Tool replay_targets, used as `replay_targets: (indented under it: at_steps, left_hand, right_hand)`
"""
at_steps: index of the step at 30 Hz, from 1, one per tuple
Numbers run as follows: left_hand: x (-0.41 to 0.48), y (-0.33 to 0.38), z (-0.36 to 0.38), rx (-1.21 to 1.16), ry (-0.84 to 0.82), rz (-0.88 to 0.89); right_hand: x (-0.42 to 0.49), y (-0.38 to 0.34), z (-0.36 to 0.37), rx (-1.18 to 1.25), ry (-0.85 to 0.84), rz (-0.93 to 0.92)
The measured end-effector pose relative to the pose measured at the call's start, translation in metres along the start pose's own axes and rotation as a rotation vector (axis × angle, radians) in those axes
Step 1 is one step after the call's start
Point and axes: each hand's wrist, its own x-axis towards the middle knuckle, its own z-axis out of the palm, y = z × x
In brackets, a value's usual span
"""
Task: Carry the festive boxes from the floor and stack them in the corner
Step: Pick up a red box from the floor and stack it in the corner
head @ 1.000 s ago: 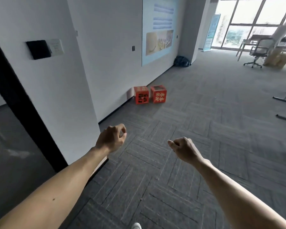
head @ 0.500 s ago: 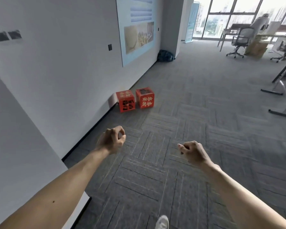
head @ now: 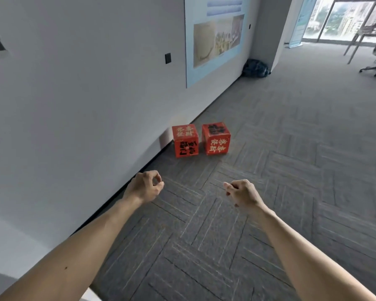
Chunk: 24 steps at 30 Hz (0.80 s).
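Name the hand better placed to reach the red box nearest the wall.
Left. The left hand is nearer the wall-side box; the right hand lines up with the other box.

Grey carpet floor (head: 291, 174), red box (head: 185, 141), second red box (head: 215, 139) just beside it

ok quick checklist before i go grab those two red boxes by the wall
1. Hands free: ok. The left hand and right hand hold nothing, fingers curled.
2. Boxes found: ok. The left box and right box sit side by side on the carpet by the wall.
3. Boxes within reach: not ok. Both lie well ahead of the hands.
4. Path: ok. Only bare carpet shows between hands and boxes.
5. Box weight: cannot tell.
6. Stacking corner free: cannot tell. A dark bag lies in the far corner.
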Motion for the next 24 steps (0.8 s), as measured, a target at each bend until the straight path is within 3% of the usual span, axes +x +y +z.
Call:
replay_targets:
  at_steps: [5, 13, 24]
  left_hand:
    - [0.13, -0.015, 0.02, -0.041, -0.029, -0.078]
    - [0.379, -0.032, 0.045, -0.164, -0.115, -0.11]
    - [0.657, -0.023, 0.083, -0.214, -0.216, -0.158]
  right_hand:
    - [0.136, -0.014, 0.006, 0.071, -0.054, 0.041]
    - [0.347, -0.023, -0.006, 0.254, -0.089, 0.286]
    - [0.617, -0.023, -0.019, 0.311, -0.089, 0.358]
